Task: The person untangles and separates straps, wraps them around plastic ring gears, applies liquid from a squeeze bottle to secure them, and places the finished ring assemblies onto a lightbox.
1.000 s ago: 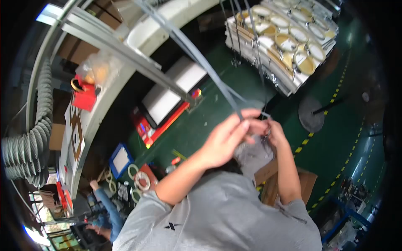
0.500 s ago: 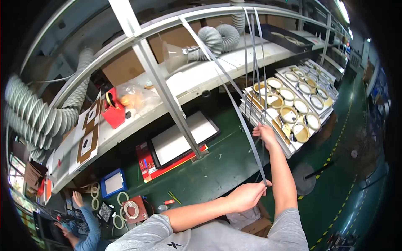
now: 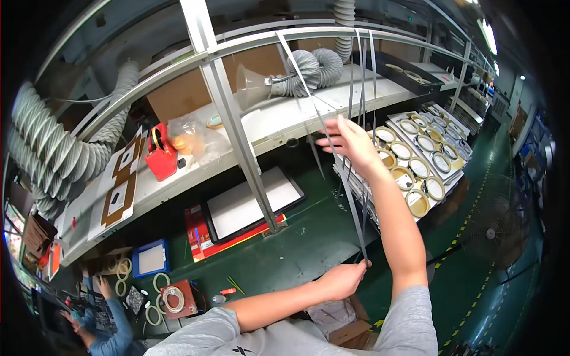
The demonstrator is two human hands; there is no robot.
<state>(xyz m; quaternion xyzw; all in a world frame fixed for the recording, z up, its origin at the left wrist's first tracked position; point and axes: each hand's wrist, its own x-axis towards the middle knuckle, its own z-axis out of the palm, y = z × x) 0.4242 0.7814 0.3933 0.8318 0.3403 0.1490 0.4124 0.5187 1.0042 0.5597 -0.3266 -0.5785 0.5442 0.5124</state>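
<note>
Two hands: bare, below short grey sleeves, both in front of the bench.
Left hand (image 3: 341,281): its fingers are folded and pinch the lower part of one grey strip (image 3: 351,202).
Right hand (image 3: 355,145): its fingers are spread and slightly bent, at the middle of this strip; whether they touch it, I cannot tell.
Grey strip: a thin, flat ribbon, nearly straight; it slants from the metal rail (image 3: 249,44), passes before the front edge of the bench and comes down to the left hand, lower than this edge.
Other strips (image 3: 373,71): also narrow, hanging almost vertically from the same rail, more to the right.
Bench (image 3: 279,121): long white top; brown card frames (image 3: 122,178) lie toward its left end, a red bag (image 3: 160,159) and a crumpled clear plastic bag (image 3: 196,136) near its front edge, a black tray (image 3: 409,84) toward its right end.
Hose (image 3: 65,148): thick, grey, deeply ribbed, above the left end.
Boards: white, stacked, bearing round wood-coloured rings (image 3: 418,203), at the right beyond the front edge.
Floor (image 3: 309,237): green, slightly glossy, with yellow-and-black tape lines (image 3: 466,219).
Room: a fan (image 3: 490,233) stands at right; another person's blue sleeve (image 3: 122,326) shows at lower left.
</note>
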